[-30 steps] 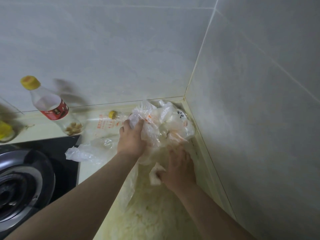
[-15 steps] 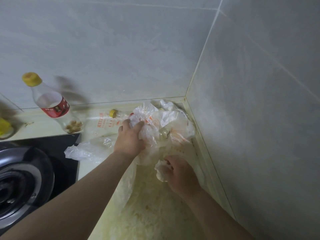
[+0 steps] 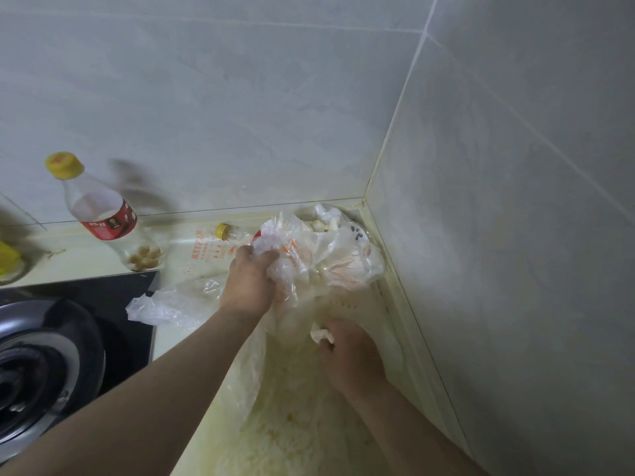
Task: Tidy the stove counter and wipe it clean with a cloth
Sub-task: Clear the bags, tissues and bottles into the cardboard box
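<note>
Reference point: the wall corner [image 3: 365, 200], where the two tiled walls meet the worktop [image 3: 302, 438].

1. Bag bundle [image 3: 330, 259]: a crumpled mass of clear and white plastic bags with orange print. It sits on the worktop directly in the wall corner and touches both walls.
2. Left grip [image 3: 249, 286]: fingers curled over the edge of the bag bundle that faces away from the corner, with plastic bunched in the fist.
3. Right grip [image 3: 350, 352]: fingers curled round a white wad [image 3: 321, 334], knuckles up, low over the worktop just out from the bag bundle. Whether the wad is cloth or paper cannot be told.
4. Worktop surface near the right grip: cream, with yellowish stains.
5. Loose clear bag [image 3: 165, 307]: lies flat farther from the corner, beside the left grip, with its edge over the black hob [image 3: 113, 297].
6. Small bottle [image 3: 225, 231]: yellow cap, lying along the rear wall just beside the bag bundle.
7. Tall bottle [image 3: 106, 218]: yellow cap, red label, pale pieces at its base. It stands well away from the corner against the rear wall.
8. Burner [image 3: 41, 365]: on the hob, farthest from the corner.
</note>
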Available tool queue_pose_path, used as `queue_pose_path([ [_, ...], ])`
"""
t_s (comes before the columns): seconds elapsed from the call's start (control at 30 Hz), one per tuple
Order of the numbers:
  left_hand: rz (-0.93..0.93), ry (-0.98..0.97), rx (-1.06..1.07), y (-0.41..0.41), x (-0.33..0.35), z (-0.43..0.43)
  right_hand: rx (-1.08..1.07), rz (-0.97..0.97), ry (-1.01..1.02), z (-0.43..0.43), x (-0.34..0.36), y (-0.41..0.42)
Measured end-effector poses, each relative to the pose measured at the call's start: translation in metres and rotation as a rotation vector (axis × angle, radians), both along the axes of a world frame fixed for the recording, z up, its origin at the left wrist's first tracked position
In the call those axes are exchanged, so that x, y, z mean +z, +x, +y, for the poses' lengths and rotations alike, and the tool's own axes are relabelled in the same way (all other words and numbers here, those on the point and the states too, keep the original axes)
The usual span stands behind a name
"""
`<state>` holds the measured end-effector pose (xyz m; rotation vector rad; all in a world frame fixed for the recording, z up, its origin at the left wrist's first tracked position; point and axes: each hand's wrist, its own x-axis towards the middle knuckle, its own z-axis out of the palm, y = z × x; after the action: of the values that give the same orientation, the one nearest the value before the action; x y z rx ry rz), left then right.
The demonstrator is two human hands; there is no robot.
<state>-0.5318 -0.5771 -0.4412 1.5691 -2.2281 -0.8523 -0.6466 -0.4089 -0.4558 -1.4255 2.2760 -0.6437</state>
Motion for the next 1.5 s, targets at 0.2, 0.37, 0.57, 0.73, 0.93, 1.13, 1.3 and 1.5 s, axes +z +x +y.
queue_pose_path([
  [0.2, 0.118, 0.007, 0.085, 0.006, 0.010, -0.004, -0.092, -0.107, -0.129, 0.003, 0.016, -0.003],
  [0.37, 0.131, -0.131, 0.148, 0.021, 0.029, -0.004, -0.124, -0.213, -0.243, 0.012, 0.044, -0.001],
  [0.57, 0.150, -0.264, 0.179, 0.063, 0.064, 0.009, -0.179, -0.270, -0.321, 0.023, 0.079, 0.013],
  [0.73, 0.150, -0.269, 0.206, 0.107, 0.090, 0.029, -0.157, -0.305, -0.338, 0.033, 0.108, 0.034],
  [0.93, 0.224, -0.204, 0.218, 0.161, 0.120, 0.059, -0.111, -0.268, -0.320, 0.040, 0.131, 0.073],
  [1.13, 0.293, -0.169, 0.240, 0.216, 0.139, 0.091, -0.041, -0.269, -0.310, 0.049, 0.157, 0.125],
  [1.3, 0.350, -0.183, 0.214, 0.263, 0.151, 0.129, 0.046, -0.324, -0.277, 0.059, 0.169, 0.167],
  [1.5, 0.327, -0.140, 0.249, 0.318, 0.174, 0.197, 0.278, -0.315, -0.300, 0.074, 0.188, 0.202],
])
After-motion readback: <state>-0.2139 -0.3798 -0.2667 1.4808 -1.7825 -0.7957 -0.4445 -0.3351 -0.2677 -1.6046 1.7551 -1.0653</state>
